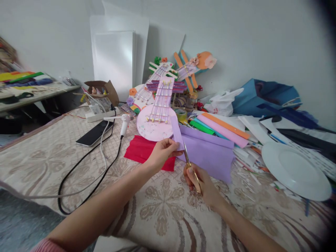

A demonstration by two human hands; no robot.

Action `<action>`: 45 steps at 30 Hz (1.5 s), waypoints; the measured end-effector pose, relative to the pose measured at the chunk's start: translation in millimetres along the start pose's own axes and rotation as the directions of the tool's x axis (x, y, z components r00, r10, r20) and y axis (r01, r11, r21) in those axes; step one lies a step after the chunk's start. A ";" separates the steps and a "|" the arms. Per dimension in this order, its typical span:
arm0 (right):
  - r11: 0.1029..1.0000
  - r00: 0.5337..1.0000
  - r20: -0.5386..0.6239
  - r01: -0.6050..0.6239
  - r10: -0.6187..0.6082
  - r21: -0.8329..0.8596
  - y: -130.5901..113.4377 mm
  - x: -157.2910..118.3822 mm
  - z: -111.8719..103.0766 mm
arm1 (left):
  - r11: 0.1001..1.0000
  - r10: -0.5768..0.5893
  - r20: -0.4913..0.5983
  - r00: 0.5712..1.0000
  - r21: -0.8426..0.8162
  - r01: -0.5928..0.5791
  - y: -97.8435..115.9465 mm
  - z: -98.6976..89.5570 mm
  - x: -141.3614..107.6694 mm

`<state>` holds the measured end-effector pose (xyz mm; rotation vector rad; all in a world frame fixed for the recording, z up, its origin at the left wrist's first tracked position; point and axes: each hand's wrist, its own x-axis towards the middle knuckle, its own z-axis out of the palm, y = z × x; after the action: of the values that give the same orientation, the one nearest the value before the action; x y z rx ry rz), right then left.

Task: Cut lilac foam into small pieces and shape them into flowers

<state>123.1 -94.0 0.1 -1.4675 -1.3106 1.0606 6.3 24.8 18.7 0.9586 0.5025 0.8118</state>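
My left hand (166,153) pinches the lower end of a narrow lilac paper strip (177,132), which stands up from my fingers. In my right hand (201,182) is a pair of gold-handled scissors (188,163), its blades pointing up beside the strip's right edge. Whether the blades touch the strip I cannot tell. Behind my hands lies a sheet of purple crepe paper (210,154) with a folded top edge. Red crepe paper (141,149) sits partly under my left hand. Just beyond stands a pink paper-covered toy instrument (154,130) with purple strings.
A white glue gun (124,126) with a black cord and a dark phone (93,133) lie on the left. White plates (296,171), paper scraps and coloured rolls (223,129) crowd the right. More toy instruments (195,66) lean against the wall near a blue bag (265,96).
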 end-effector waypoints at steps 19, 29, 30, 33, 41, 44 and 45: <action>1.000 1.000 -0.021 0.007 -0.007 -0.019 4.1 1.9 -1.2 | 1.000 0.015 0.001 1.000 0.012 -0.015 0.9 1.8 -0.6; 0.999 0.999 -0.031 -0.030 0.029 -0.012 4.3 1.8 -0.7 | 1.000 0.007 0.003 1.000 0.013 -0.007 -0.1 0.6 -0.4; 0.999 0.999 -0.030 -0.029 0.029 -0.013 4.5 1.9 -0.8 | 1.000 0.008 0.004 1.000 0.014 -0.008 -0.1 0.6 -0.4; 0.999 0.999 -0.033 -0.029 0.029 -0.017 5.2 2.2 -0.9 | 1.000 0.009 0.005 1.000 0.013 -0.009 0.2 1.1 -0.8; 0.997 0.999 -0.046 -0.021 0.017 -0.072 6.6 2.3 -1.1 | 1.000 -0.004 -0.007 1.000 0.010 0.004 1.7 1.8 -1.5; 0.997 0.998 -0.057 -0.037 0.034 -0.061 5.5 2.4 -0.5 | 1.000 -0.004 -0.007 1.000 0.007 0.004 1.7 1.7 -1.2; 0.998 0.997 -0.062 -0.039 0.036 -0.055 5.1 2.5 -0.2 | 1.000 -0.003 -0.008 1.000 0.005 0.003 1.8 1.8 -1.2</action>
<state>124.7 -91.8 -4.9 -1.5593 -1.2836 1.0027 6.1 23.6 21.2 0.9592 0.5128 0.8124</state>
